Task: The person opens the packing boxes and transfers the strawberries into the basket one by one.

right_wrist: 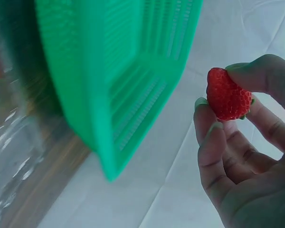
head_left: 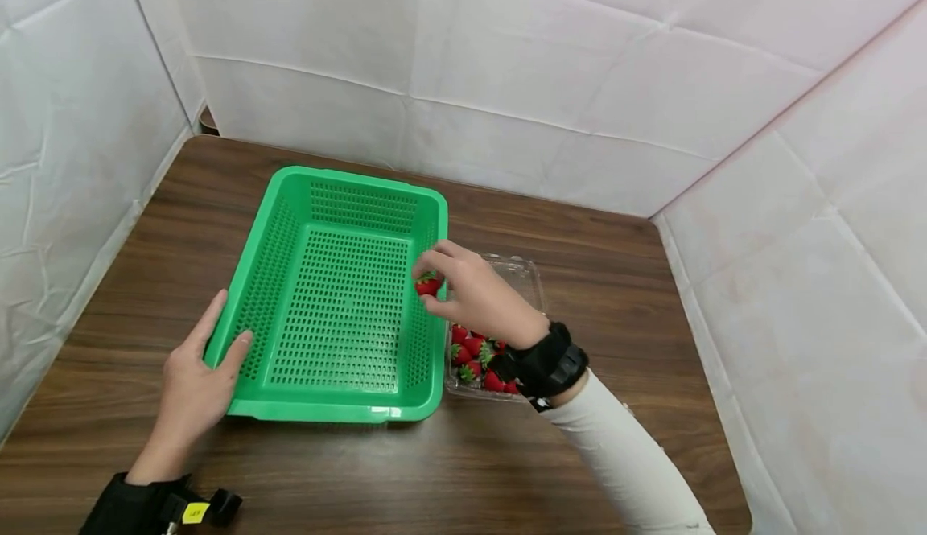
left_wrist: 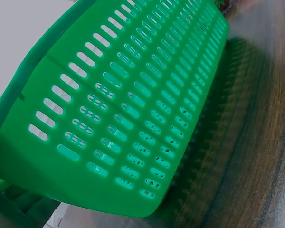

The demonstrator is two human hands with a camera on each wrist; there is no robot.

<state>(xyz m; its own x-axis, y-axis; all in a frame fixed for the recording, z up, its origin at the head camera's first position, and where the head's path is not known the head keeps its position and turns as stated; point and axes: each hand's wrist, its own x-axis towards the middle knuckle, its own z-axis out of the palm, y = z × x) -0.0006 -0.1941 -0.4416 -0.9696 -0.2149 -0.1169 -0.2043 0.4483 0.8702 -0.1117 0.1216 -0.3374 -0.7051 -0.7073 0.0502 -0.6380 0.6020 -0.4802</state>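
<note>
Right now, near the middle of the head view, a person's right hand [head_left: 481, 294] pinches a strawberry [head_left: 428, 286] between thumb and fingertips, by the right rim of a green basket [head_left: 326, 411]. Whether the fruit is past that rim or right above it, I can't quite tell. In the right wrist view it shows right of centre, its green leaves turned toward the palm. Over at the lower left of the head view, the left hand [head_left: 199, 378] grips the basket's left rim, thumb over the edge. Just right of the basket, partly hidden by the right hand, a clear plastic box [head_left: 529, 281] holds more strawberries [head_left: 471, 350]. Basket and box stand on a brown table [head_left: 615, 318].
</note>
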